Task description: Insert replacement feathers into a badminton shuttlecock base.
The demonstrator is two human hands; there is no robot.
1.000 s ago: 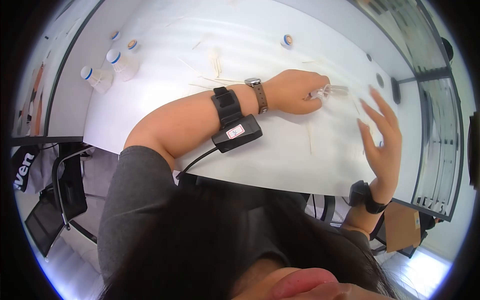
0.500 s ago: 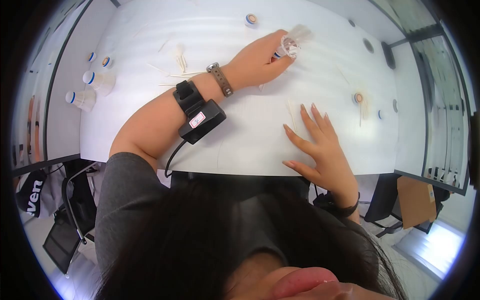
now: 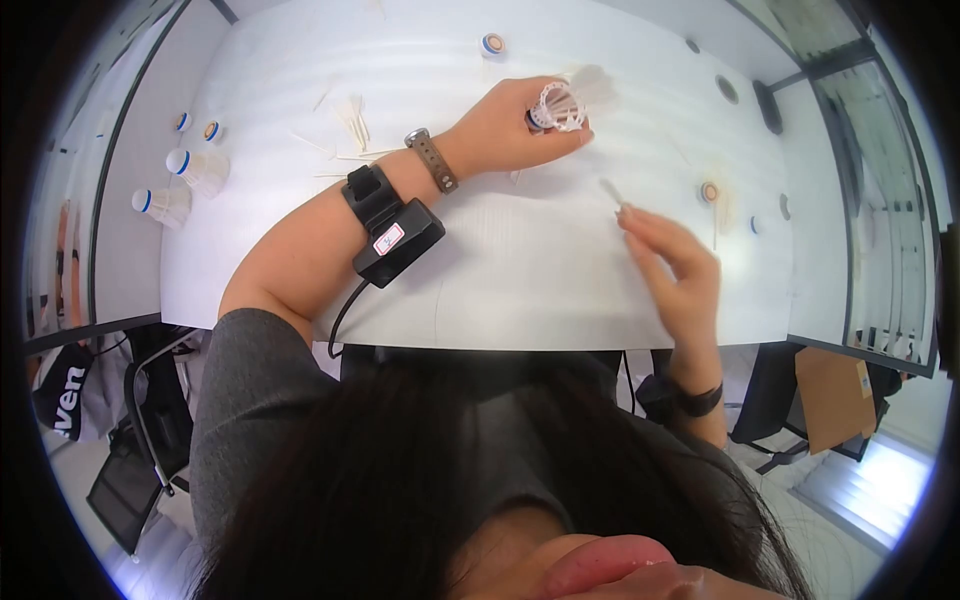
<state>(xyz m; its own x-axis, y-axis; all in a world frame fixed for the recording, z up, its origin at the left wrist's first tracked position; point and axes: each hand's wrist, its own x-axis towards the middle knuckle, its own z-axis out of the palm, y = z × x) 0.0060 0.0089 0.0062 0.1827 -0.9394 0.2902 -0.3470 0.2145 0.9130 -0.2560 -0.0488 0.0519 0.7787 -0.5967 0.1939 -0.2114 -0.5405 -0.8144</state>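
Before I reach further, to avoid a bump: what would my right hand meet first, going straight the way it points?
Probably the left hand, near the shuttlecock it holds, though depth is unclear.

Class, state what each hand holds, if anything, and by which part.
The left hand holds a shuttlecock near its base; the right hand pinches a feather by one end.
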